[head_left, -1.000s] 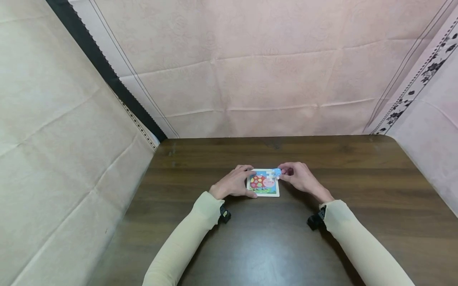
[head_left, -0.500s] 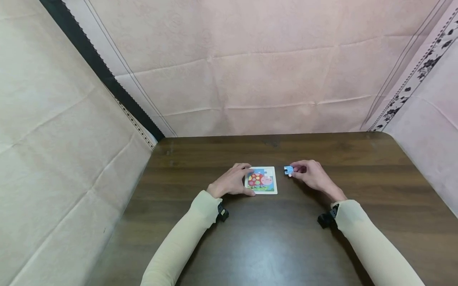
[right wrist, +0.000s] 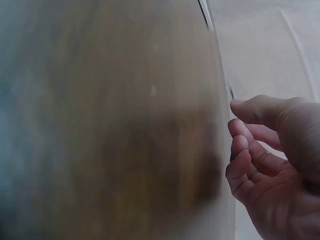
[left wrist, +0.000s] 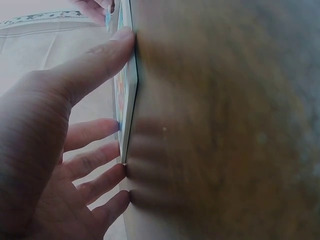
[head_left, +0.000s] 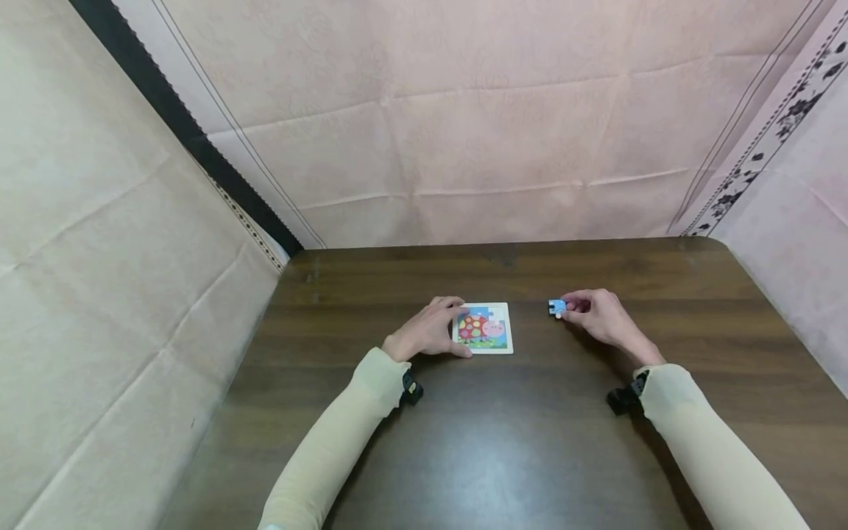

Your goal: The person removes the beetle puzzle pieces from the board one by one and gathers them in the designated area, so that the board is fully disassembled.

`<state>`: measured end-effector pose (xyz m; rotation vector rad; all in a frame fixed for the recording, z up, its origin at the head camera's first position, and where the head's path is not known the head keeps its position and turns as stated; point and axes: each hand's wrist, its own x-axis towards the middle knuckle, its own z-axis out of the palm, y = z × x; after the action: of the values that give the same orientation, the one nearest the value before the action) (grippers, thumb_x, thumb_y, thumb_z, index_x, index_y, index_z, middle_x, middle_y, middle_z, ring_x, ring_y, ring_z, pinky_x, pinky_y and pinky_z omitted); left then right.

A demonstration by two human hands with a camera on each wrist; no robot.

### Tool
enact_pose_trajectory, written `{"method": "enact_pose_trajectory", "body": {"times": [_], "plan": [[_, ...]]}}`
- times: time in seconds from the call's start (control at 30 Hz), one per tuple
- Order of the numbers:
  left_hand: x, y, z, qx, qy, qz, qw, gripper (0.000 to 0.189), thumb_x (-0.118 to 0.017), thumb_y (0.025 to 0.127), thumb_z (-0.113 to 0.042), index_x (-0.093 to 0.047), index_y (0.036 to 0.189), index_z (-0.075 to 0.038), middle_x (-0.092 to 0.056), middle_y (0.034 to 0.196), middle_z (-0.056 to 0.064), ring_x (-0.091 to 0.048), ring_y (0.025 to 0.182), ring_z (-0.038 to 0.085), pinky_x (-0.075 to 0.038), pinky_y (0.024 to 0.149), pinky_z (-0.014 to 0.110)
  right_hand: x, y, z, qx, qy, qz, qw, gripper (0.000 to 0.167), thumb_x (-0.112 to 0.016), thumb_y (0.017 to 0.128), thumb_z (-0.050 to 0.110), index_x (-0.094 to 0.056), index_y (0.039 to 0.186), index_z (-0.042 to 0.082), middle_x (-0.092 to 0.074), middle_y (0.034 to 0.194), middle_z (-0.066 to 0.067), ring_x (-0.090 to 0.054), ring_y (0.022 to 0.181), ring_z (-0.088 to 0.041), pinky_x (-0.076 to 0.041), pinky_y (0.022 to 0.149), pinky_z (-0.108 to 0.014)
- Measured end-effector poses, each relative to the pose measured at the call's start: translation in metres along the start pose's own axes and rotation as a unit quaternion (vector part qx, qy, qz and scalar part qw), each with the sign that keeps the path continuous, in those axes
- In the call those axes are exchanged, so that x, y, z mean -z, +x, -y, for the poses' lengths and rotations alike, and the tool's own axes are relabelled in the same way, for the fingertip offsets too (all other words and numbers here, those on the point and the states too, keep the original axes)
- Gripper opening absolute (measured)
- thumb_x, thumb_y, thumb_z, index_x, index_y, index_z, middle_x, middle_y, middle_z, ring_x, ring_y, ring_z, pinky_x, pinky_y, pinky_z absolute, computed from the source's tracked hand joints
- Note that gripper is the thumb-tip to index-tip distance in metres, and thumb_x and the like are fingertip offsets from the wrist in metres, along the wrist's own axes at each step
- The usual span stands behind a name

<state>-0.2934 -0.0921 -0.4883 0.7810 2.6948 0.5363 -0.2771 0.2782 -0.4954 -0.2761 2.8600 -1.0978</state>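
A small white-framed jigsaw puzzle lies flat on the wooden table, its picture showing a red spotted shape, a pink face and green grass. My left hand holds it by its left side, thumb at the near edge and fingers at the far left corner. In the left wrist view, the thumb touches the board's edge. To the right of the board, my right hand pinches a light blue jigsaw piece between thumb and fingers, just above the table. In the right wrist view the piece is barely visible, seen edge-on.
The brown table has a rounded far right corner. Pale cloth hangs behind its far edge and along both sides. Each wrist carries a small black camera.
My right hand has drawn the blue jigsaw piece off the board's upper right corner and away to the right. My left hand stays at the board. The head view has shifted slightly.
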Motion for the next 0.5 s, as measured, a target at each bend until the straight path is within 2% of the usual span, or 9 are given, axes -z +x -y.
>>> {"method": "enact_pose_trajectory", "body": {"times": [0.5], "plan": [[0.0, 0.002, 0.0, -0.002, -0.002, 0.002, 1.0, 0.092, -0.09, 0.087, -0.052, -0.052, 0.163, -0.017, -0.039, 0.175, 0.007, -0.036, 0.158, 0.03, -0.043, 0.128, 0.052, 0.014, -0.003, -0.016, -0.009, -0.012, -0.007, 0.9999, 0.03, -0.073, 0.104, 0.01, -0.074, 0.129, -0.006, -0.074, 0.105, -0.017, -0.061, 0.091, -0.022, -0.048, 0.076, -0.023]]}}
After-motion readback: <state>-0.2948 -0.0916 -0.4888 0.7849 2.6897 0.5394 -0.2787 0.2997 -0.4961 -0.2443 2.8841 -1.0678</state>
